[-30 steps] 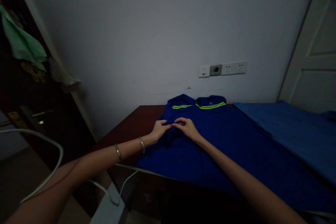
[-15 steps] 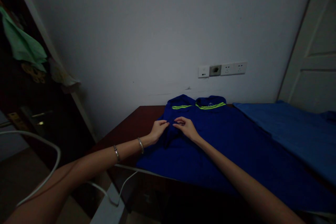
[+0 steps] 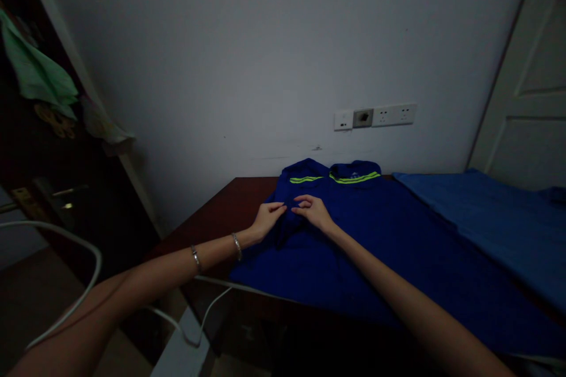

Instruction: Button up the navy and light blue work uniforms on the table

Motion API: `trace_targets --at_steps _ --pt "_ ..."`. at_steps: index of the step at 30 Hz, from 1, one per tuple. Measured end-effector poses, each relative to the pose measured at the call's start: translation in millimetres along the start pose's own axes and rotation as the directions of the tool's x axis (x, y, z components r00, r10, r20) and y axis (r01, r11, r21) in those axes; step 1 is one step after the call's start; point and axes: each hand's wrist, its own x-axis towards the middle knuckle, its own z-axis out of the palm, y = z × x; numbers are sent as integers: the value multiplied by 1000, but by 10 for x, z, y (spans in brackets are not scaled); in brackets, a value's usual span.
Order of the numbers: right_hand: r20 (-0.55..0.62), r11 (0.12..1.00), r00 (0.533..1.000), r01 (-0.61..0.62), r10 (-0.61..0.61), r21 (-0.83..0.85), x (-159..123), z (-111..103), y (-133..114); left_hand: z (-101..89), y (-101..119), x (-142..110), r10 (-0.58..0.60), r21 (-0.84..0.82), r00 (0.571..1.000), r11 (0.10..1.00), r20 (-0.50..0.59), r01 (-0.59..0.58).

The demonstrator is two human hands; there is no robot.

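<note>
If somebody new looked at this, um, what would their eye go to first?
Probably the bright yellow-green stripes, near the far edge of the blue garment spread on the table. Next, perhaps, the left hand, pinching the garment near the picture's middle, with the right hand close beside it. The pale green cloth at far left also stands out against the dark door.
</note>
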Motion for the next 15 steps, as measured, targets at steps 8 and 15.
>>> trace_targets --at_steps 8,15 --pt "-39 998 999 -14 11 -69 1 23 -1 -33 124 -59 81 76 993 993 87 -87" --pt "-76 999 997 -1 -2 -36 5 17 66 29 126 -12 51 73 999 996 2 -51"
